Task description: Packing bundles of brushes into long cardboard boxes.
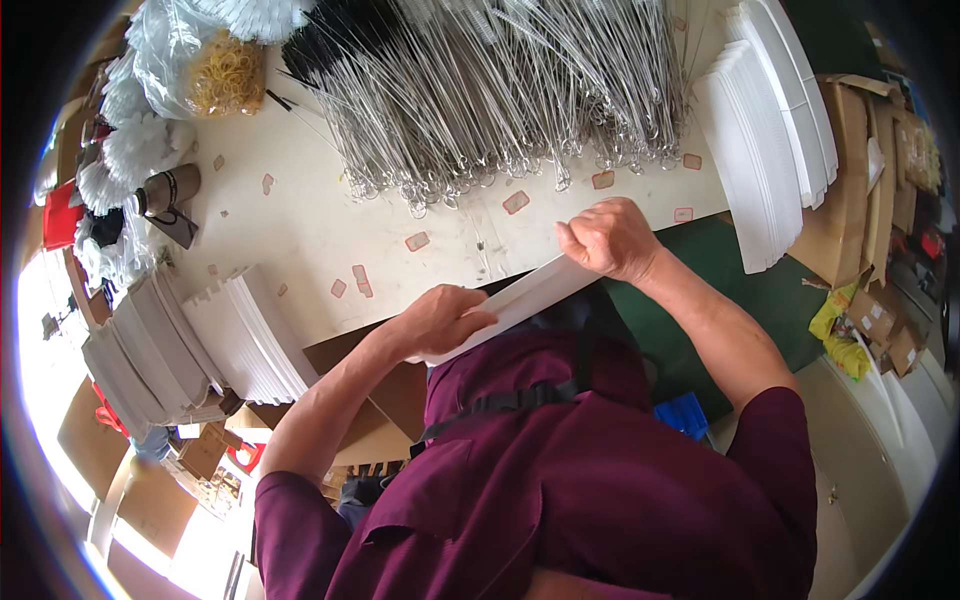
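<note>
A long, narrow white carton [535, 302] slants across my lap at the table's front edge, its right end higher in the picture. My left hand [446, 318] is closed around its left end. At the other end my right hand [613, 240] is closed in a fist on it, the knuckles up. The fingers partly cover both ends, so I cannot tell whether they are folded. Beyond my hands, a wide heap of thin wire brushes [500, 110] lies on the white table [300, 220], looped ends toward me.
Stacks of flat white cartons stand at left [245, 335] and right [765, 150]. A bag of yellow rubber bands [225, 75] lies back left, near a metal flask [170, 190]. Brown cardboard boxes [850, 190] sit at the right. A blue bin [682, 415] is below the table.
</note>
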Demonstrator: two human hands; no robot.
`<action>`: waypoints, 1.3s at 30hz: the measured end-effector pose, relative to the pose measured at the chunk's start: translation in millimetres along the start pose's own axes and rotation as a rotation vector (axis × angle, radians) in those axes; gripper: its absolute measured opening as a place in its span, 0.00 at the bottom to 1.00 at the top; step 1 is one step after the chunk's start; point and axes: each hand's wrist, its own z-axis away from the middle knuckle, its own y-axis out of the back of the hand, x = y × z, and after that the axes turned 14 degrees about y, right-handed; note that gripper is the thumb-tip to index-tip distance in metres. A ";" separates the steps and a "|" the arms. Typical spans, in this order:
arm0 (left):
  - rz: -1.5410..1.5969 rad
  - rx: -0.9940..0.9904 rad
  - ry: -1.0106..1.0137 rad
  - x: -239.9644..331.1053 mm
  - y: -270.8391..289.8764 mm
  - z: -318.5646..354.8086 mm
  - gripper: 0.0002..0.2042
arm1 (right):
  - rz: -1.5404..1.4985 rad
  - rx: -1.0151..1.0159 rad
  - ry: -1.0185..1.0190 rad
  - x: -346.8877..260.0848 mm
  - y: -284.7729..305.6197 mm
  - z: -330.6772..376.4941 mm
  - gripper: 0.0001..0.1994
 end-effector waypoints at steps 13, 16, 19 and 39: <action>0.526 -0.425 0.107 41.9 -10.0 -36.8 0.14 | -0.203 0.030 0.071 -37.4 -16.5 -38.3 0.19; 0.380 -0.441 0.090 35.3 -5.3 -33.6 0.15 | -0.146 0.040 0.086 -27.6 -9.2 -36.7 0.19; 0.312 -0.362 0.188 30.6 2.6 -23.0 0.15 | -0.036 0.125 -0.101 1.5 11.0 -23.4 0.22; -0.178 0.580 0.160 46.3 -42.9 -11.2 0.22 | -0.372 0.375 -0.508 -78.6 -4.3 -10.4 0.13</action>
